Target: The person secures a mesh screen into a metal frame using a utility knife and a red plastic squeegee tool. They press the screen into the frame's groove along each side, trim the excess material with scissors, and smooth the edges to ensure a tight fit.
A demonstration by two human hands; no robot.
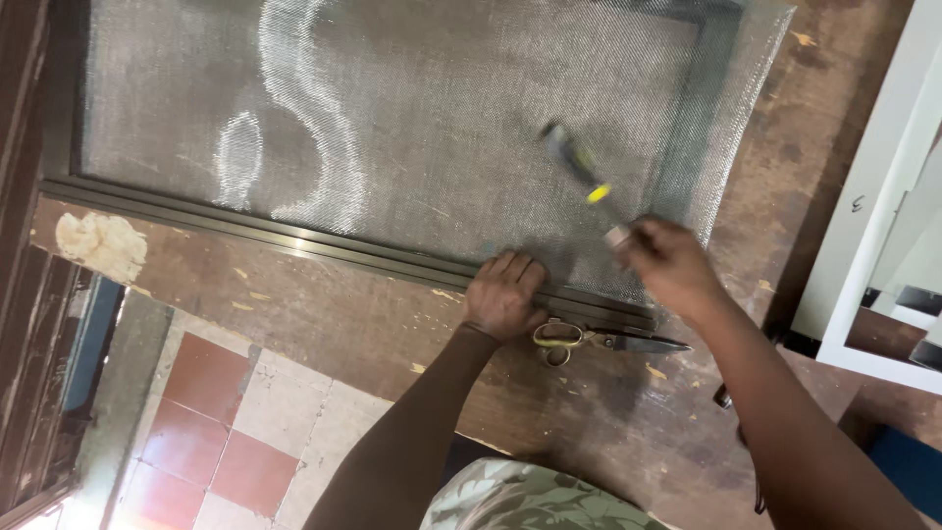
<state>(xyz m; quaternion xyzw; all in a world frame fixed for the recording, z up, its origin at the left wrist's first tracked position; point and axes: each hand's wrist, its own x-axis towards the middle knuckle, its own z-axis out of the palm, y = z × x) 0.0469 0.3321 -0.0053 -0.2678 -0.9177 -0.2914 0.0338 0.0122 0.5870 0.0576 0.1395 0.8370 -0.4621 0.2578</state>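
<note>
Grey wire mesh (412, 118) is being held stretched over a dark metal screen frame (294, 236), which is lying on a worn wooden workbench (324, 314). The frame's near rail is being pressed down by the left hand (502, 294), its fingers curled over the edge. A slender tool with a dark handle and yellow band (579, 167), blurred by motion, is being gripped in the closed right hand (667, 263) above the mesh near the frame's right corner. Yellow-handled scissors (599, 340) are lying closed on the bench, just near of the left hand.
</note>
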